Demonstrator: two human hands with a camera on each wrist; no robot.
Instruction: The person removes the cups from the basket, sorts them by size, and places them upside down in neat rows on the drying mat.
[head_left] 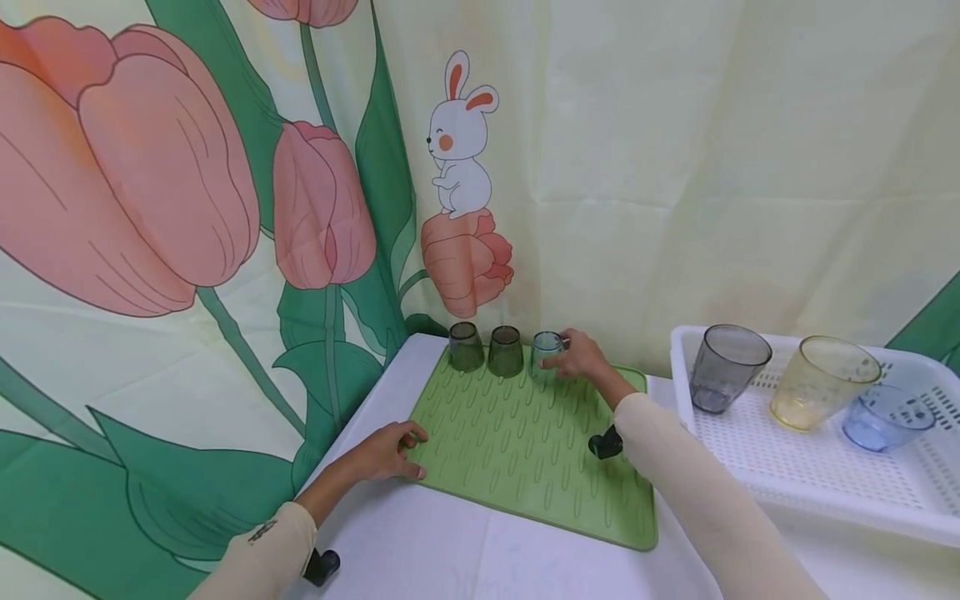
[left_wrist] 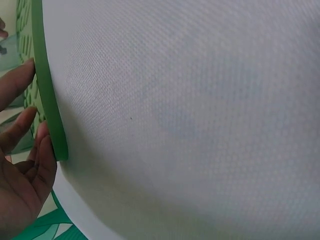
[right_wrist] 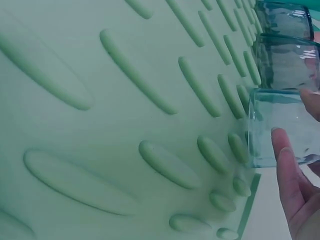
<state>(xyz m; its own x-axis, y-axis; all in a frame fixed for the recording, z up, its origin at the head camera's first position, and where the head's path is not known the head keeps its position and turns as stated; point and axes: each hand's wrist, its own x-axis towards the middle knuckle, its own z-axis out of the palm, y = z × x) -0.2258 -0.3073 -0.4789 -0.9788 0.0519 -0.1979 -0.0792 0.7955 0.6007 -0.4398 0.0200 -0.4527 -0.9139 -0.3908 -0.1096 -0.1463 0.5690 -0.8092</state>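
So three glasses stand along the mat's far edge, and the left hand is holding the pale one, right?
Wrong hand: the head view shows the right hand holding the pale glass; the left hand is at the left edge of the mat. The three glasses do stand along its far edge.

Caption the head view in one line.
Right hand grips a transparent bluish tumbler beside two dark transparent tumblers on a rectangular ridged green mat.

Beige sleeves (head_left: 258,557), the left with dark print (head_left: 263,530); black wrist devices (head_left: 322,568)
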